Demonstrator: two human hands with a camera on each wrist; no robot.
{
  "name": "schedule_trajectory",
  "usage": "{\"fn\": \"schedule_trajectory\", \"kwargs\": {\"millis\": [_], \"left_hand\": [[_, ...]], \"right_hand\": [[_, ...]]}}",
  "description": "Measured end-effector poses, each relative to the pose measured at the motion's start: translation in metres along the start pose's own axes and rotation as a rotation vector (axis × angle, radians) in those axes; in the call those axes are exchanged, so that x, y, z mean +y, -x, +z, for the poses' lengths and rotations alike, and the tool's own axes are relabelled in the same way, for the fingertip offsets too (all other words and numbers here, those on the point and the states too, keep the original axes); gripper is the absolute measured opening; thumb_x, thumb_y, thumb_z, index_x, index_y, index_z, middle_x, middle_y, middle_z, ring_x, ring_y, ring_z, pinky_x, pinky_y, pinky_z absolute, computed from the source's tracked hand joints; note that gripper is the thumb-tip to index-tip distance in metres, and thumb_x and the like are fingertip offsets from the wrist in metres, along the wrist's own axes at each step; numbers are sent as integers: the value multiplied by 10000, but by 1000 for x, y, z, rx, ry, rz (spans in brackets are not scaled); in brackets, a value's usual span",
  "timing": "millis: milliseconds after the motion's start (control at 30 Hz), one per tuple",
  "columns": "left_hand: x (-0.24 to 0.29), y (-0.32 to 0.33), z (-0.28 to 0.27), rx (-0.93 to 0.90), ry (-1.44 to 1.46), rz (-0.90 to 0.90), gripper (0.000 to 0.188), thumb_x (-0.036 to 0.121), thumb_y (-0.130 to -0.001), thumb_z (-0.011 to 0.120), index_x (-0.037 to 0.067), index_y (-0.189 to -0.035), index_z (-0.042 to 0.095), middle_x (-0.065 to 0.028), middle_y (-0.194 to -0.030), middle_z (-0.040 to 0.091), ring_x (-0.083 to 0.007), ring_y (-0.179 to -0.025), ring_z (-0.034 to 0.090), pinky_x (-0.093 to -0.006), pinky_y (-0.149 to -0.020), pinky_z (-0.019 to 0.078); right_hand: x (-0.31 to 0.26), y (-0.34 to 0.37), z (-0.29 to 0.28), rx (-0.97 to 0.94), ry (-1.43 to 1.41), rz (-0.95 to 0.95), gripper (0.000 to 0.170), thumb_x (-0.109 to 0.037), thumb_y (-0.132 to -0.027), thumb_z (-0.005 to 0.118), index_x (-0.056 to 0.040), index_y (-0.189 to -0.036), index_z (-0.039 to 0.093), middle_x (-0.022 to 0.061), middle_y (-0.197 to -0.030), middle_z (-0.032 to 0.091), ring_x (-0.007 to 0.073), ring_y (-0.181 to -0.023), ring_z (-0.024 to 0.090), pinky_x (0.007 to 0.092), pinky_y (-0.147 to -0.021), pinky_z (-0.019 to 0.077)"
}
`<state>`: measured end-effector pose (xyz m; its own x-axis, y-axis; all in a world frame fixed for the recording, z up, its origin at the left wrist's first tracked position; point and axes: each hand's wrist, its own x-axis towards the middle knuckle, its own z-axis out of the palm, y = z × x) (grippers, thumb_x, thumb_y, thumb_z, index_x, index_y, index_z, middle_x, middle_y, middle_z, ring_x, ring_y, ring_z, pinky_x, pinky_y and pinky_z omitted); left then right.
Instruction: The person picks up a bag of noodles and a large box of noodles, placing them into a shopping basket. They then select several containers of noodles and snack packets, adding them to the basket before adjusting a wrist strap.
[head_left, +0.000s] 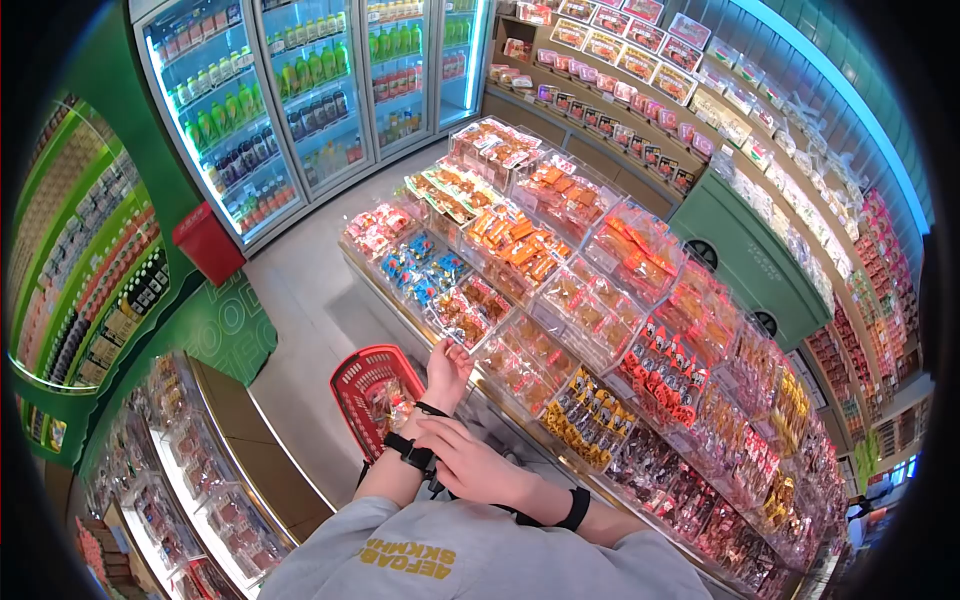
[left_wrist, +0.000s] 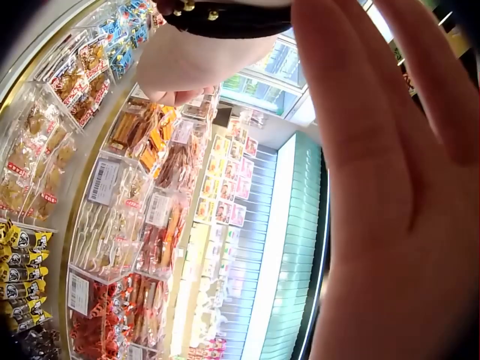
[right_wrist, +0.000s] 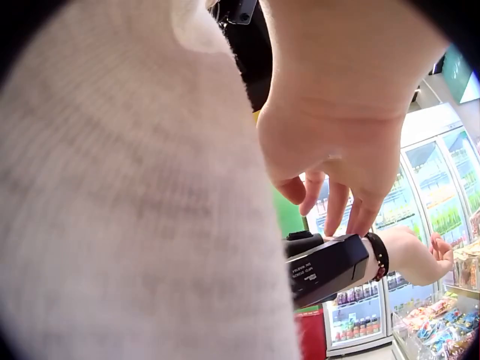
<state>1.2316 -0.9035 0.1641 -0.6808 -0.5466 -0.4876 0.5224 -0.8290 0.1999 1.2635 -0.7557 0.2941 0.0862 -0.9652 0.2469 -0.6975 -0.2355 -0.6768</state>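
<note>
My left hand point(head_left: 450, 372) is stretched out near the edge of the snack display, its fingers loosely curled with nothing in them. A black wrist camera point(right_wrist: 330, 271) is strapped to that wrist, beside a dark beaded bracelet point(right_wrist: 379, 256). My right hand point(head_left: 465, 455) reaches across the left forearm, fingers extended, with its fingertips at the wrist camera and bracelet. In the left wrist view the right hand point(left_wrist: 390, 172) fills the right side, and the left hand point(left_wrist: 202, 64) shows at the top. A red shopping basket point(head_left: 345, 385) stands beside the left forearm, a clear-wrapped package point(head_left: 392, 405) inside.
A long display point(head_left: 560, 455) of packaged snacks in clear bins runs along my front and right. Glass-door drink fridges point(head_left: 310, 100) stand at the back, near a red bin point(head_left: 208, 245). A lit shelf unit point(head_left: 215, 470) is at left. Grey floor point(head_left: 300, 300) lies between.
</note>
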Motion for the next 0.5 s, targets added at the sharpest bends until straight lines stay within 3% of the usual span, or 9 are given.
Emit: {"fn": "schedule_trajectory", "kwargs": {"millis": [200, 367, 500], "left_hand": [[16, 5, 6, 6, 78, 40, 152, 210, -873, 386, 97, -786, 438, 6, -593, 427, -111, -525, 429, -235, -490, 397], [29, 6, 16, -72, 106, 106, 83, 155, -853, 397, 91, -807, 423, -9, -605, 443, -123, -527, 428, -229, -492, 385], [31, 14, 20, -57, 115, 128, 96, 157, -862, 387, 92, -800, 419, -3, -600, 435, -117, -536, 440, -228, -501, 398]], "right_hand": [[-5, -6, -8, -52, -90, 43, 330, 4, -710, 476, -18, -1038, 458, 122, -1036, 501, 279, -998, 490, 385, -882, 362], [1, -7, -2, 28, 72, 35, 410, 8, -679, 484, 13, -1086, 440, 189, -1166, 436, 333, -1121, 394, 401, -949, 316], [-7, -8, -2, 2, -10, 2, 328, 37, -654, 463, 21, -982, 452, 192, -1155, 439, 336, -1118, 393, 403, -942, 327]]}}
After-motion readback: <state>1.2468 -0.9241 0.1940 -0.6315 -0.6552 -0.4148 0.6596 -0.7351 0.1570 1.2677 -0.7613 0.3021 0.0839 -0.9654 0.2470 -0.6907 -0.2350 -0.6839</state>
